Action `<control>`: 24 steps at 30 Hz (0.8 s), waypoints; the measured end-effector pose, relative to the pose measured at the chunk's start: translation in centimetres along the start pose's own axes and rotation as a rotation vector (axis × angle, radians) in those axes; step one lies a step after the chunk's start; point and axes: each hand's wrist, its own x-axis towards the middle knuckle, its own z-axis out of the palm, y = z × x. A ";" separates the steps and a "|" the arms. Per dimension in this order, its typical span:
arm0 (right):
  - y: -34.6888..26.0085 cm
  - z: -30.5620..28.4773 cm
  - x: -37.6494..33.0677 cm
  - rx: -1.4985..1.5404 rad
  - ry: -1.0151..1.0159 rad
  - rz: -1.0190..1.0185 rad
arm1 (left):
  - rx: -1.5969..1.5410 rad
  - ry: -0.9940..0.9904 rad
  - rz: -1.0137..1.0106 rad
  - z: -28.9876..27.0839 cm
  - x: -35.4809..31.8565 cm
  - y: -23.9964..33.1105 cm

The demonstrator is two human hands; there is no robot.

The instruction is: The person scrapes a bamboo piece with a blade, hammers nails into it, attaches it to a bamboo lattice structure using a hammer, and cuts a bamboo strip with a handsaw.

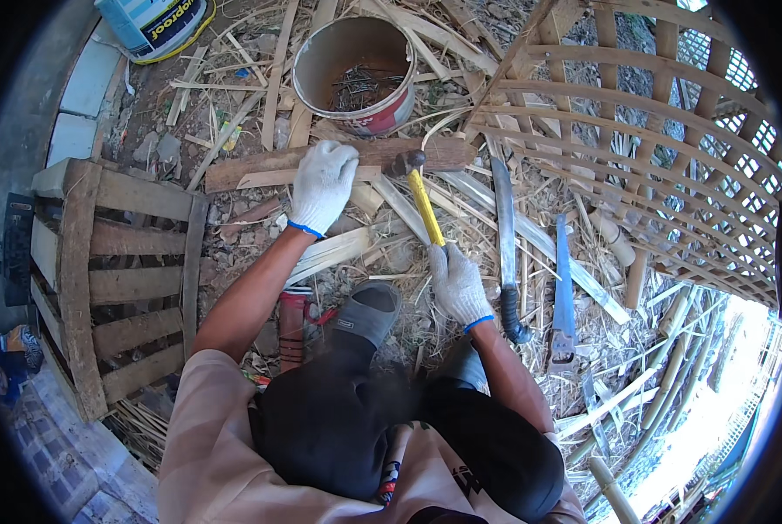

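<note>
Dirt ground (157,92), littered with pale split-wood strips (330,251), spreads beneath a brown, rough wooden beam (448,154). Curled over this beam, the white-gloved left hand (324,182) may or may not grip something; I cannot tell. The white-gloved right hand (457,284) grasps the lower end of a yellow-handled hammer (423,205), which extends forward from it, its dark metal head over the beam, right of the left hand.

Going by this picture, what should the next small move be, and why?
Probably a light tap with the hammer: the right hand grips it, its head is at the thick wooden block, and the left hand is at the thin strip lying along that block.
</note>
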 end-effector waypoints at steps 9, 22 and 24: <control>0.2 0.4 -1.6 0.058 0.045 0.005 | 0.188 -0.155 0.358 -0.2 -1.9 -0.4; 1.5 1.4 -2.9 0.099 0.004 -0.045 | -0.001 0.012 0.019 0.2 -1.3 -0.5; 0.5 0.9 -3.0 0.153 0.014 -0.027 | -0.069 0.017 -0.050 0.5 -0.8 -0.2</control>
